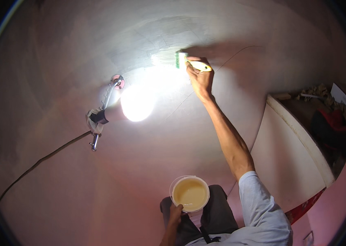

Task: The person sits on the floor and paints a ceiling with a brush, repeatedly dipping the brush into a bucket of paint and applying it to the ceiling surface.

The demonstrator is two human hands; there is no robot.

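Right hand [200,80] raised high, arm stretched up and away from the body, fingers wrapped tight round the pale yellow handle of a paintbrush [189,62]. Green bristles [178,60] at the far left end of the brush, pressed flat to the wall [58,61]. Handle tip sticks out to the right of the knuckles.

Wet, glossy streaks on the wall just left of the bristles; hard to tell how far they run, the glare washes that patch out.

Left hand [176,214] low, close to the body, fingers closed on the near rim of a small white bucket [189,193]. Bucket upright, holding a pale yellowish liquid [190,193]. It sits well below the right hand, roughly under the forearm, above the person's dark-trousered knee.

Work lamp [137,102] down-left of the right hand, between the two hands in height, very bright, bulb shape lost in the flare. Its clamp or bracket [101,117] to the left of the glow, wrapped partly in pale cloth. Dark cable [42,159] trails from it down and left, well apart from both hands.

Right of the raised arm: a white-faced ledge [296,135] with clutter on top, red object among it, too dim to identify.

Light grey sleeve [259,205] on the right arm, pushed up to the elbow.
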